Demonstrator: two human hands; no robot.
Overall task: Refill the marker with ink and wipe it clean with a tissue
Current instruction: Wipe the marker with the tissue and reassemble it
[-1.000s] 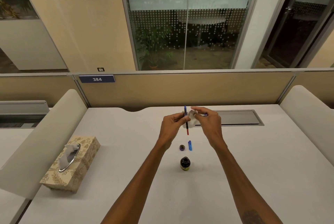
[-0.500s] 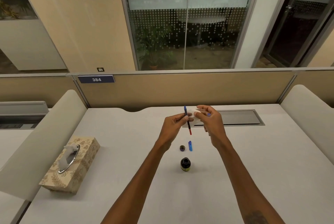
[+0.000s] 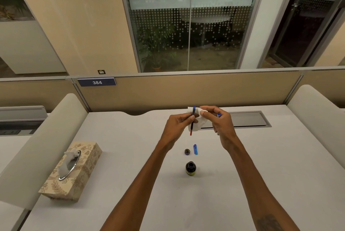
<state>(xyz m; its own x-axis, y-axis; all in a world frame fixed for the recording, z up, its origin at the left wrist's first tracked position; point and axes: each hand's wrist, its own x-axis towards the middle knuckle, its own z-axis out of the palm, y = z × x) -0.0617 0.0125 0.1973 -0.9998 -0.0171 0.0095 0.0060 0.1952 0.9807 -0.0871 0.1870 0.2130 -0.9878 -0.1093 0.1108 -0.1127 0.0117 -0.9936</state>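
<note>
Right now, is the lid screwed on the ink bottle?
No, the ink bottle stands open; its lid lies apart on the table.

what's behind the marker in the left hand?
A white tissue, pinched by the right hand, sits directly behind the marker that the left hand holds. Fingers cover the marker's middle and part of the tissue.

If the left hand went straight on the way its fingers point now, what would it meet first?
Probably the white tissue in the right hand: the left hand, pinching the marker, points rightward at it, very close. Depth is unclear.
</note>
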